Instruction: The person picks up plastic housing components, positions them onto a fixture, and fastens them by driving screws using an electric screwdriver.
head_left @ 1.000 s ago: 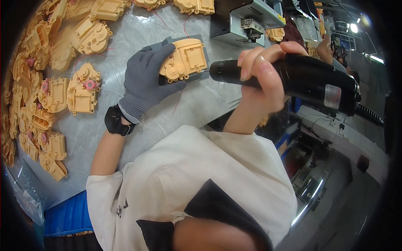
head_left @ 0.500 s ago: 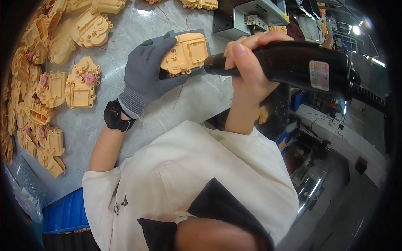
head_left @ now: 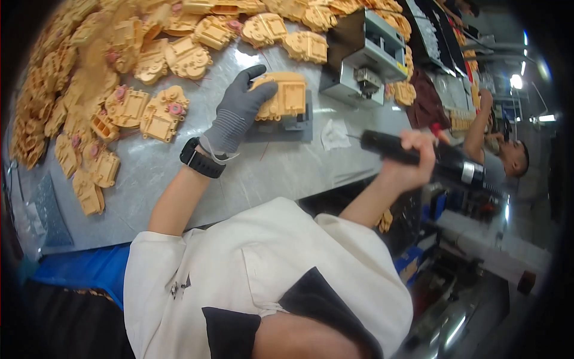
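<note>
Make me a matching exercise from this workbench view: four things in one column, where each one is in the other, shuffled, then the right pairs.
Things:
1. left hand
2. right hand
3. yellow housing
4. white scrap

Places:
A. seated on the grey fixture
B. gripping the black electric screwdriver
C. lying flat on the table, right of the fixture
D. gloved, resting on the yellow housing

Pairs: 1-D, 2-B, 3-A, 4-C

I see a grey marbled surface (head_left: 287,173) with a grey metal machine (head_left: 365,63) standing on it; beyond that machine, bright ceiling lamps (head_left: 515,81) glare over another person (head_left: 505,152).
</note>
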`<act>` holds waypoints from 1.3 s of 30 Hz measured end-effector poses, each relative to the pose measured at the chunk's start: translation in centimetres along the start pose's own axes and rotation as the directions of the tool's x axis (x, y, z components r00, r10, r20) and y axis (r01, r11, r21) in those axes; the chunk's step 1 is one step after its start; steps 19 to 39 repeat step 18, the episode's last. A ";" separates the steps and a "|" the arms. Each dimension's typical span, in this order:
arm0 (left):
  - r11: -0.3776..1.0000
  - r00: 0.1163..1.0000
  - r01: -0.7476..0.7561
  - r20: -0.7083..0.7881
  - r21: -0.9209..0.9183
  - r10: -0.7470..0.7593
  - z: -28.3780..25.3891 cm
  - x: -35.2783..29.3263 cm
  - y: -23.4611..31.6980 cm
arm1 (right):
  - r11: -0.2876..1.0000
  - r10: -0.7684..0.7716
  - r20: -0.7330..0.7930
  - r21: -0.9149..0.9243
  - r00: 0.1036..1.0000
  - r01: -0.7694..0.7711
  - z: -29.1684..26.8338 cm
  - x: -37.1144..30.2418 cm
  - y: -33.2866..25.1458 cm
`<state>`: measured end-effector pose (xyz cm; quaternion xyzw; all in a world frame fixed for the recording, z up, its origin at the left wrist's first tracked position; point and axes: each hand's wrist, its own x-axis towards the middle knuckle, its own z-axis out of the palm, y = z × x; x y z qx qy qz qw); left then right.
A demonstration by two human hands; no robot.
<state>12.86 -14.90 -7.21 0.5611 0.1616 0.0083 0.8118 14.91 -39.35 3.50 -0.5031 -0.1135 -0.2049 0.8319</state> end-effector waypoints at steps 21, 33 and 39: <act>0.203 0.130 -0.978 -0.617 0.049 0.776 -3.2 -36.7 23.0 | 0.829 0.229 0.222 -0.555 0.948 -0.071 -4.6 4.8 11.3; 0.203 0.130 -0.978 -0.617 0.049 0.776 -3.2 -36.7 23.0 | 0.829 0.229 0.222 -0.555 0.948 -0.071 -4.6 4.8 11.3; 0.203 0.130 -0.978 -0.617 0.049 0.776 -3.2 -36.7 23.0 | 0.829 0.229 0.222 -0.555 0.948 -0.071 -4.6 4.8 11.3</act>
